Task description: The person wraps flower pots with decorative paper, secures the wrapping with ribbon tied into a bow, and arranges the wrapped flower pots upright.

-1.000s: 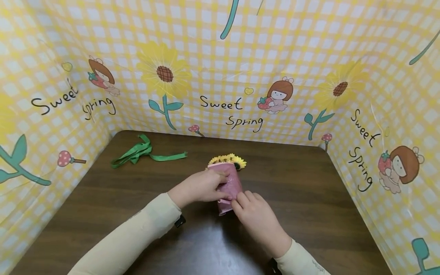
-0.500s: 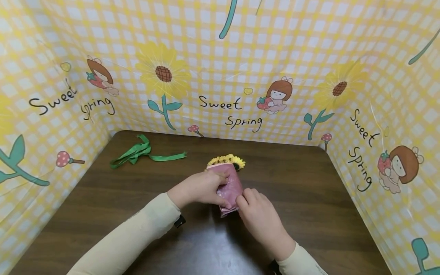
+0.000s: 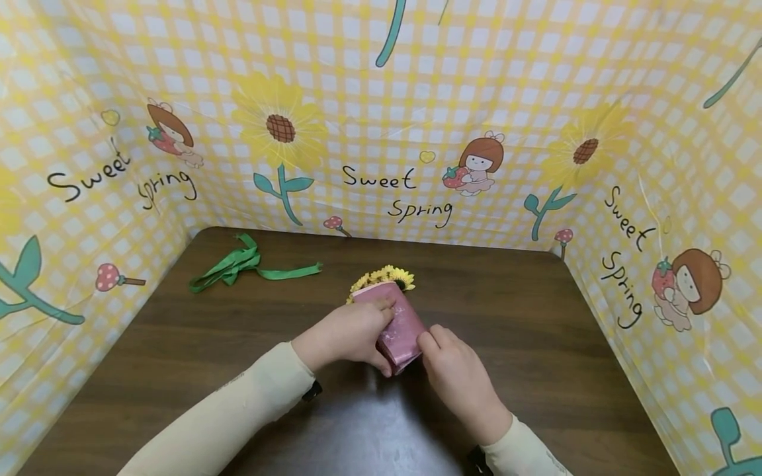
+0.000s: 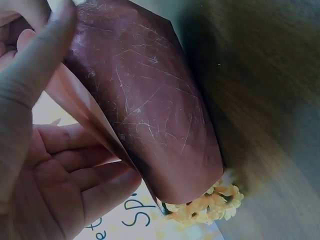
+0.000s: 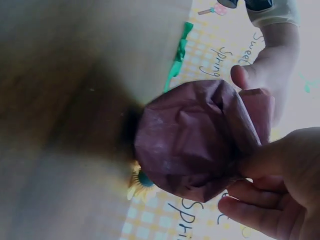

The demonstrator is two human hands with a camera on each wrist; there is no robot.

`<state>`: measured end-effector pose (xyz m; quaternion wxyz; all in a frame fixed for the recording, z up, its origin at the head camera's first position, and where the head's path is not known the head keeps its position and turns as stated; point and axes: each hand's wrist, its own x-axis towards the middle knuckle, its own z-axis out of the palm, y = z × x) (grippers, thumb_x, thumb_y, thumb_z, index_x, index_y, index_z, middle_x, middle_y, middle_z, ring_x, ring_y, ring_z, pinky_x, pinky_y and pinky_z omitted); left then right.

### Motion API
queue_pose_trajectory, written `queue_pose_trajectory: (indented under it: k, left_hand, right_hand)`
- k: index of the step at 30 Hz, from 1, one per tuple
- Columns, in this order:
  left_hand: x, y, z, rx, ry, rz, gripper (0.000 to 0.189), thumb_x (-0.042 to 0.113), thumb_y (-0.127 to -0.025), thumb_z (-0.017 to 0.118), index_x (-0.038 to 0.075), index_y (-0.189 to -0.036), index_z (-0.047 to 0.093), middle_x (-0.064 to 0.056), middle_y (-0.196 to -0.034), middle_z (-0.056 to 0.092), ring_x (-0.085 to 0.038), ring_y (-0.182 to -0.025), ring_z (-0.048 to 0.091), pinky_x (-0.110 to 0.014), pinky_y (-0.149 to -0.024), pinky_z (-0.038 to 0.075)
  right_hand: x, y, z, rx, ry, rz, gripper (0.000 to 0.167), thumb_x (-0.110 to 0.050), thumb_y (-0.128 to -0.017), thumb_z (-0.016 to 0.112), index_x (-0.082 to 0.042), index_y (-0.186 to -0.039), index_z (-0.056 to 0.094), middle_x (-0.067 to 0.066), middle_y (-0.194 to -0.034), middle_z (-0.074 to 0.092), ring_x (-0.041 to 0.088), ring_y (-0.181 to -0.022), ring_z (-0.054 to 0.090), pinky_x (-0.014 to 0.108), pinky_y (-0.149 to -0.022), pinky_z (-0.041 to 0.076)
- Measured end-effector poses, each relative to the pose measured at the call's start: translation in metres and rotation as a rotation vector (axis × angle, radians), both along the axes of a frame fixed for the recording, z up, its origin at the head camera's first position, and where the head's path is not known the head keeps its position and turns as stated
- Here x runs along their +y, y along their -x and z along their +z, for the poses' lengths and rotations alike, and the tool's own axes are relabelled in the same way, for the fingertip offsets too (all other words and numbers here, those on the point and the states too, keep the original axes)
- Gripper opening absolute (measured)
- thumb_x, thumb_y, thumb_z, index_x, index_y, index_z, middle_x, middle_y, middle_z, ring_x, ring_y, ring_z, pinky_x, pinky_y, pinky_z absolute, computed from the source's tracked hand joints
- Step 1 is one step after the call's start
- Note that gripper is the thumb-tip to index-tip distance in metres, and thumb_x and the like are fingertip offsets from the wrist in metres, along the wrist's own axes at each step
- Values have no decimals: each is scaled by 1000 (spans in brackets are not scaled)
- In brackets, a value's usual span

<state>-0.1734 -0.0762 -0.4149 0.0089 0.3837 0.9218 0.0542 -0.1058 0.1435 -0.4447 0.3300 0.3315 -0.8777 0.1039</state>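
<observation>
A small bunch of yellow sunflowers (image 3: 405, 279) pokes out of the far end of a rolled pink wrapping paper (image 3: 403, 329), which lies slanted over the table. My left hand (image 3: 351, 334) grips the roll from the left, thumb near its lower end. In the left wrist view, its fingers (image 4: 102, 182) lie against a loose flap of the creased paper. My right hand (image 3: 457, 370) pinches the paper's right edge close to the lower end. The right wrist view shows that end of the paper (image 5: 175, 145) folded and crumpled; the stems are hidden inside.
A loose green ribbon (image 3: 235, 261) lies in folds at the back left of the dark wooden table (image 3: 512, 304). Yellow checked cloth (image 3: 381, 119) with printed flowers and lettering stands around the back and both sides.
The wrapped bunch has turned, its flowers moving left and its lower end right. My left thumb has slid down to the lower end, and my right hand has shifted slightly right along the edge.
</observation>
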Motion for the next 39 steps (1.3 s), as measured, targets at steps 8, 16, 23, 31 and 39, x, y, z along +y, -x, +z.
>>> queue_pose_trajectory:
  k: [8, 16, 23, 31, 39]
  left_hand:
    - [-2, 5, 3, -1, 39, -58, 88, 53, -70, 92, 2, -135, 62, -14, -144, 59, -23, -125, 60, -34, -104, 51]
    - [-6, 12, 8, -12, 23, -104, 57, 20, -84, 84, 2, -134, 64, -19, -146, 57, -28, -130, 59, -38, -105, 51]
    - [-7, 13, 5, 18, 9, -128, 48, 14, -90, 77, 5, -135, 65, -16, -147, 57, -27, -130, 60, -39, -104, 52]
    - [-14, 17, 13, -11, 20, -161, 48, -8, -92, 63, 5, -139, 64, -14, -150, 55, -25, -140, 51, -40, -109, 47]
    - [-15, 14, 8, -76, -18, -159, 40, 5, -101, 56, 2, -142, 59, -16, -155, 47, -27, -144, 46, -40, -113, 43]
  right_hand:
    - [-1, 4, 0, 32, -43, 102, 10, 0, -88, 60, -9, -89, 59, 3, -85, 49, 25, -77, 55, 37, -70, 50]
    - [-8, 8, 10, 164, -373, 260, 20, -11, -97, 50, -14, -96, 70, 1, -93, 56, 21, -85, 53, 31, -78, 49]
    - [-16, 6, 6, 170, -325, 214, 23, -12, -100, 47, -15, -99, 70, 1, -92, 54, 21, -79, 51, 30, -67, 46]
    - [-31, 10, 10, 204, -501, 281, 26, -8, -98, 46, -16, -98, 70, 0, -98, 58, 22, -91, 55, 34, -83, 46]
    - [-35, 7, 6, 247, -575, 319, 28, -14, -99, 45, -18, -98, 73, -3, -99, 59, 20, -92, 56, 32, -83, 48]
